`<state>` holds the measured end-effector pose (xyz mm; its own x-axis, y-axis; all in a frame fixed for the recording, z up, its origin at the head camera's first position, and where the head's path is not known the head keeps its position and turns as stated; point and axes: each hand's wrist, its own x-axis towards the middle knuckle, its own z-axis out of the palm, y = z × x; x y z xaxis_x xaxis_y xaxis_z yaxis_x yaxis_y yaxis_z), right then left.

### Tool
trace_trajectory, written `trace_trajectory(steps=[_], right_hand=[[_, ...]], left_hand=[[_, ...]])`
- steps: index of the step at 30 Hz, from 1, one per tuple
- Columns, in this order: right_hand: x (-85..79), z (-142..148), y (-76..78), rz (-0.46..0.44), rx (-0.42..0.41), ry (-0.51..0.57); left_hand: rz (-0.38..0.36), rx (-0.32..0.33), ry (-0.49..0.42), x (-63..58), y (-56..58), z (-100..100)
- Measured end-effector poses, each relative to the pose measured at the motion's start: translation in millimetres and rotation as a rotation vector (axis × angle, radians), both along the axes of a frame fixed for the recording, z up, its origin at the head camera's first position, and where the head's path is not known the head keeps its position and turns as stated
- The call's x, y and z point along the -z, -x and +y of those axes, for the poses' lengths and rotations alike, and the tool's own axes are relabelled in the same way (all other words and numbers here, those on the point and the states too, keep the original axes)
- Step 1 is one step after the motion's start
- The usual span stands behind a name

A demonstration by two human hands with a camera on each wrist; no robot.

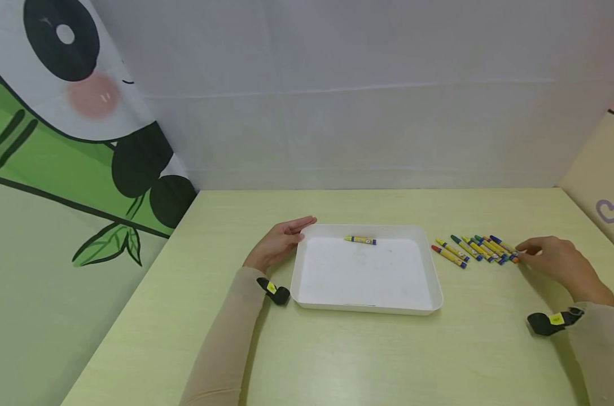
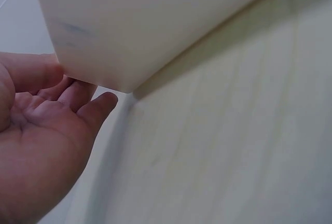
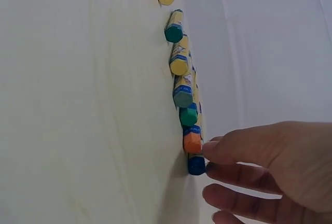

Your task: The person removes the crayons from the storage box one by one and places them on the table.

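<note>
A white tray point(image 1: 368, 310) lies on the table with one yellow-green crayon point(image 1: 360, 240) near its far wall. My left hand point(image 1: 279, 242) touches the tray's far left corner, its fingers extended behind the rim and the thumb at the left side. In the left wrist view some fingertips are hidden behind the tray wall point(image 2: 129, 27). To the tray's right, several wrapped crayons point(image 1: 482, 248) lie in a slanted row. My right hand point(image 1: 563, 265) is at the row's right end, thumb and index fingertips beside a blue crayon point(image 3: 196, 165) and an orange crayon point(image 3: 192, 142).
The pale wooden table point(image 1: 368, 361) meets a white cloth backdrop point(image 1: 363, 129) at its far edge. A printed panda cloth point(image 1: 83, 129) hangs at the left, and a beige panel point(image 1: 606, 180) stands at the right. Each sleeve carries a black wrist camera.
</note>
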<state>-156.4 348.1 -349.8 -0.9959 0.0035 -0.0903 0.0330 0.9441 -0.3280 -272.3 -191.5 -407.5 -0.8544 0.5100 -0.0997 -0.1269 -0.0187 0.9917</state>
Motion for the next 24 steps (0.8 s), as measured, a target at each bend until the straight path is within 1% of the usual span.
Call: trace_trajectory(steps=[6, 11, 13, 20, 24], right_hand=[[-6.5, -7.8, 3.1, 0.031, -0.028, -0.004], [-18.5, -23.2, 7.9, 0.048, -0.069, 0.002], [-24.1, -31.4, 11.7, 0.056, -0.083, 0.008], [-39.4, -64.9, 30.4, 0.093, -0.149, 0.077], [-46.8, -84.0, 41.5, 0.121, -0.200, 0.107]], left_hand=[[0.001, -0.015, 0.011, 0.2, -0.3, 1.1], [0.006, -0.014, 0.003, 0.1, -0.1, 1.8], [0.010, -0.008, 0.001, 0.1, 0.6, 2.4], [-0.012, -0.047, 0.007, -1.0, 2.2, 4.9], [-0.006, -0.035, 0.003, -2.1, 3.1, 7.0]])
